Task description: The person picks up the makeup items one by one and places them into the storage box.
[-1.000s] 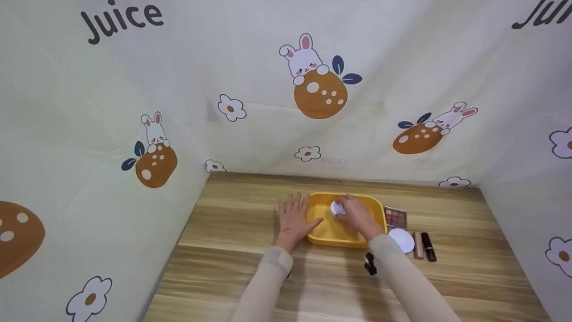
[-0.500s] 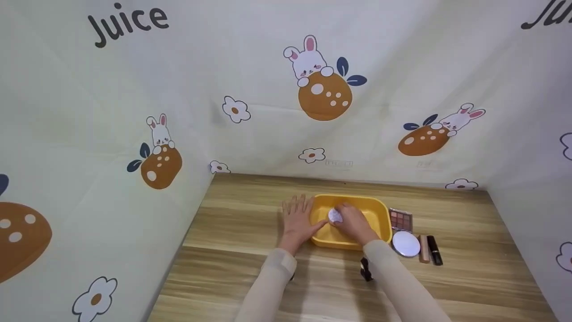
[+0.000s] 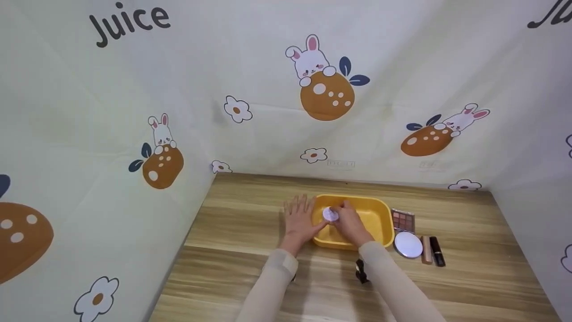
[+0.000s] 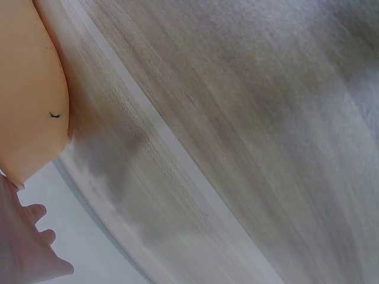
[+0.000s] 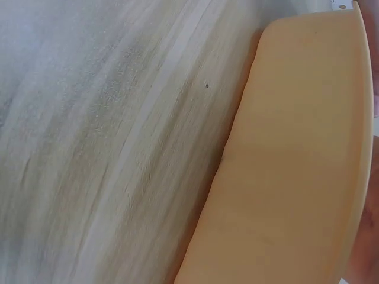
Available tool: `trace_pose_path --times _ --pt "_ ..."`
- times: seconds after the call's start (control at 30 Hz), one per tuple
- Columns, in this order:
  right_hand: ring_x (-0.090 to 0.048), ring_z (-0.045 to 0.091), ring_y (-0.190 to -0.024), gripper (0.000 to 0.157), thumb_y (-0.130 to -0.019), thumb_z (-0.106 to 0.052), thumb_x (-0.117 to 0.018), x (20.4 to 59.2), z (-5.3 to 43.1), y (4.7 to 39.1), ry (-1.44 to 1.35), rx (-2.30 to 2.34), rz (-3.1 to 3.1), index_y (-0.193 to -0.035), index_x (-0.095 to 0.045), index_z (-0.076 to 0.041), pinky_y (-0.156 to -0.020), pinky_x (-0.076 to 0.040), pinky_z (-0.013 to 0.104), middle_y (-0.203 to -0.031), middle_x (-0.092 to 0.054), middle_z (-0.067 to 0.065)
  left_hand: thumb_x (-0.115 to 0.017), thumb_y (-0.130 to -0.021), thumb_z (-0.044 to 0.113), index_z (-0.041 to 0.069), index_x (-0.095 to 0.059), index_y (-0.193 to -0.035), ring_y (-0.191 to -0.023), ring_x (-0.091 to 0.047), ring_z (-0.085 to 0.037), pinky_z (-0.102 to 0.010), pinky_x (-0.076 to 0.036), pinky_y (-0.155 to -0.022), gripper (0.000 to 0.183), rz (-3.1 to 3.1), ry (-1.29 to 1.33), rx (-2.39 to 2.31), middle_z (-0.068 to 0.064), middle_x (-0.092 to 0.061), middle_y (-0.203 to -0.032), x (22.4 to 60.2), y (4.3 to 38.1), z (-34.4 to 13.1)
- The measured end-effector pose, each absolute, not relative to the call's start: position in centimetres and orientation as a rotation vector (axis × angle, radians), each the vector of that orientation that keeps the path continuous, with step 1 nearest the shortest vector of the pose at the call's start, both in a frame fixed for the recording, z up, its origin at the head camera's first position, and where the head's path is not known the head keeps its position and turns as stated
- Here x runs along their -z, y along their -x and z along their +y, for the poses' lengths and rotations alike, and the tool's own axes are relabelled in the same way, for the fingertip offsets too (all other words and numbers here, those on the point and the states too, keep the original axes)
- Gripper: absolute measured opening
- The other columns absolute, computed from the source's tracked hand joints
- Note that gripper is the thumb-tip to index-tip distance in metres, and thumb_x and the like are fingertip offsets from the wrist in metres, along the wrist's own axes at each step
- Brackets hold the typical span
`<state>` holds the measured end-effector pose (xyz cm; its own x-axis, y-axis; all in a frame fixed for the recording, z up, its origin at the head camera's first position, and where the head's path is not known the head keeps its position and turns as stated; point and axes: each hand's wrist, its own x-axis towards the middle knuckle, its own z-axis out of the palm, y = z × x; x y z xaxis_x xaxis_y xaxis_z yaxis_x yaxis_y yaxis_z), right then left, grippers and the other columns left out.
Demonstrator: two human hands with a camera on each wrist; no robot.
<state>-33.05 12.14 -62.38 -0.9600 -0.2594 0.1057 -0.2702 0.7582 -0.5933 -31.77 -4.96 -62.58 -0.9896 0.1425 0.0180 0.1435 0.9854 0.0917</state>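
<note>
White disc (image 3: 330, 214): found inside the yellow tray (image 3: 380, 221), toward its left end, in the grasp of the right hand (image 3: 352, 225). Its exact kind cannot be told.

Nearest the viewer, two pale sleeves (image 3: 268, 281) reach in over the wooden table (image 3: 328, 295), with a small black item (image 3: 361, 270) beneath the right cuff.

A little farther, right of the tray, lie a dark tube (image 3: 437, 252) and a pinkish-brown tube (image 3: 426, 250) side by side; just left of them is a white round case (image 3: 408, 244).

At the tray, the right hand's fingers are bent, thumb and forefinger appearing to pinch the disc. The right wrist view shows mainly the tray's outer wall, so the finer hold cannot be confirmed. The left hand (image 3: 300, 223) is spread wide along the left rim, thumb reaching inward near the disc, gripping nothing.

Step in hand, as judged: working the disc within the tray while the left hand steadies it. The next move would call for a firm pinch and a tray kept from sliding.

Farther right, beside the tray, is an eyeshadow palette (image 3: 403, 221). Behind everything hangs a printed cloth (image 3: 263, 143).
</note>
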Motion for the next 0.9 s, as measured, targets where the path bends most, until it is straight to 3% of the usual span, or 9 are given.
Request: trace_pose_path --times 0.27,0.63,0.9 --pt "-0.057 0.029 -0.097 0.048 -0.082 0.003 -0.069 62.5 12.1 33.0 -0.517 -1.084 -2.933 -0.129 -0.059 0.011 -0.092 -0.052 0.045 -0.111 -0.052 0.02 -0.04 -0.089 0.078 0.028 -0.024 -0.159 -0.155 -0.018 -0.031 -0.062 -0.015 -0.122 0.088 -3.094 0.234 0.155 -0.006 -0.023 -0.167 62.6 31.7 -4.9" --pt "-0.059 0.036 -0.123 0.046 -0.089 -0.001 -0.067 61.4 12.4 32.7 -0.498 -1.353 -2.969 -0.133 -0.057 0.001 -0.105 -0.048 0.051 -0.131 -0.062 0.019 -0.045 -0.087 0.077 0.027 -0.028 -0.158 -0.154 -0.022 -0.032 -0.063 -0.018 -0.121 0.089 -3.076 0.245 0.179 -0.007 -0.028 -0.165 62.5 31.7 -5.0" --pt "-0.056 0.036 -0.129 0.048 -0.092 -0.005 -0.066 61.2 13.2 32.4 -0.475 -1.366 -2.997 -0.139 -0.055 -0.003 -0.107 -0.046 0.054 -0.139 -0.059 0.017 -0.044 -0.087 0.078 0.026 -0.028 -0.158 -0.154 -0.021 -0.032 -0.063 -0.016 -0.122 0.089 -3.073 0.24 0.213 -0.007 -0.027 -0.166 62.7 31.8 -5.0"
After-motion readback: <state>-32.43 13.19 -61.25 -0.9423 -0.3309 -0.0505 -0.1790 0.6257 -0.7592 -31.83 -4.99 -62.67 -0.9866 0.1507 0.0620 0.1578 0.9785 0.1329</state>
